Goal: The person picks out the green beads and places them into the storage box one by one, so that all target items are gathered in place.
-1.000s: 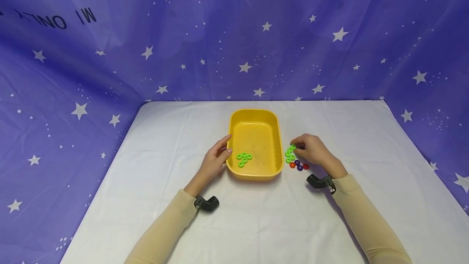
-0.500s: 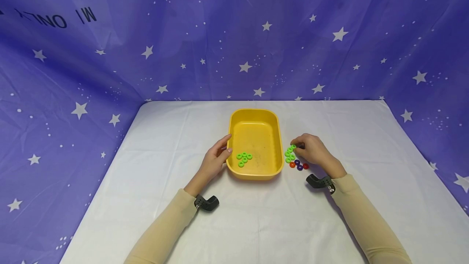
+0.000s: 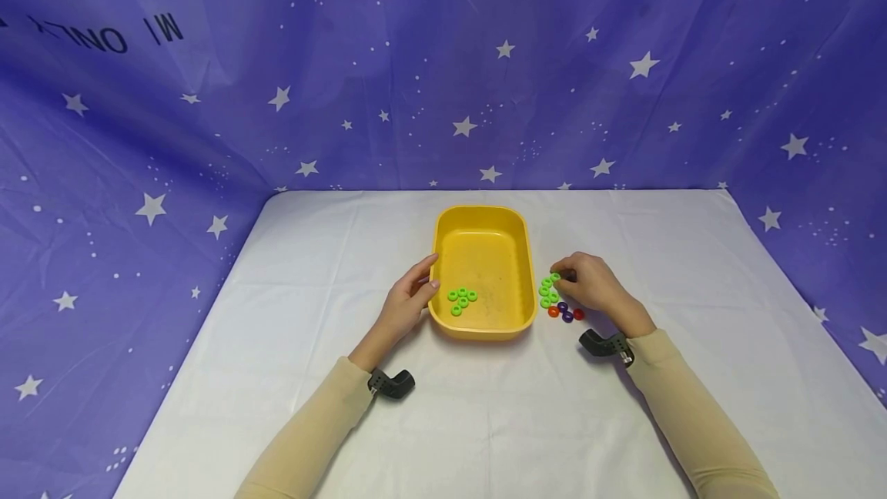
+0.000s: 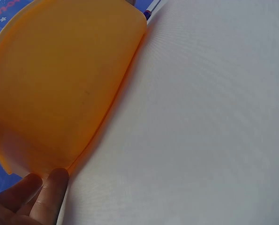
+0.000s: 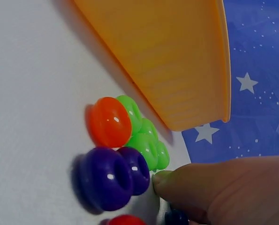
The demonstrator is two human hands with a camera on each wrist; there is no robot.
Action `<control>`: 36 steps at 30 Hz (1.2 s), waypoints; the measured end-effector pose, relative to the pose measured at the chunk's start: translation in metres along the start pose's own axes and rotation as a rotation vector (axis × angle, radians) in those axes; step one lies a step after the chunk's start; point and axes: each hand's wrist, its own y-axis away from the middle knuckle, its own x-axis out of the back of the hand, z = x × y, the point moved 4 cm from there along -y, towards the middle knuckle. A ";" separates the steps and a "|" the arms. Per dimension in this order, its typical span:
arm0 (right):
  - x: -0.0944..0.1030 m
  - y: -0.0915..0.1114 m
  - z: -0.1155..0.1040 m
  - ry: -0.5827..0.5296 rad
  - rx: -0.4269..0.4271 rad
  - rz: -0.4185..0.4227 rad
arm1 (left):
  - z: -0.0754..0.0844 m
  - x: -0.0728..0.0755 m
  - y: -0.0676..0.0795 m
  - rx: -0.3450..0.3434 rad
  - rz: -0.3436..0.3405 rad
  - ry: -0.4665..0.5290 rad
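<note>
A yellow plastic tray (image 3: 485, 272) stands mid-table, holding several small green rings (image 3: 463, 302) near its lower left corner. My left hand (image 3: 405, 303) rests at the tray's left wall, its fingers (image 4: 55, 192) touching the outside, fairly straight. Right of the tray lies a cluster of more green rings (image 3: 544, 292). My right hand (image 3: 589, 281) is bent over that cluster, thumb and forefinger around the farthest green ring (image 3: 556, 277). Nearer to me lie an orange ring (image 5: 110, 123), two purple rings (image 5: 105, 179) and a red ring (image 3: 578, 315).
A dark blue bead-like thing (image 5: 177, 217) shows partly below the right thumb. White cloth (image 3: 485, 422) covers the table. A purple curtain with stars (image 3: 443, 83) hangs behind and at both sides. Each wrist carries a black camera mount (image 3: 393, 384).
One green ring beside my right fingertips has shifted slightly left. Both hands and the tray stay almost where they were.
</note>
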 end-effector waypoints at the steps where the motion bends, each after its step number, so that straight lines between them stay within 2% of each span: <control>1: 0.000 0.000 0.000 0.001 -0.001 -0.001 | 0.000 0.000 0.000 0.001 0.000 0.004; 13: 0.005 0.003 -0.001 -0.018 0.014 0.008 | 0.000 0.000 0.001 -0.004 0.002 -0.019; 22: 0.023 0.007 -0.018 -0.045 0.112 0.128 | 0.001 0.000 0.001 -0.008 -0.004 -0.013; 25: 0.028 0.008 -0.026 -0.048 0.128 0.141 | 0.002 -0.001 0.001 0.005 -0.003 -0.017; 27: 0.031 0.008 -0.034 -0.053 0.144 0.145 | 0.006 -0.001 0.003 0.012 -0.011 -0.021; 33: 0.038 0.005 -0.063 -0.074 0.220 0.159 | 0.033 0.000 0.014 0.010 -0.032 -0.027; 36: 0.038 0.001 -0.078 -0.081 0.241 0.148 | 0.037 0.000 0.015 0.006 -0.033 -0.023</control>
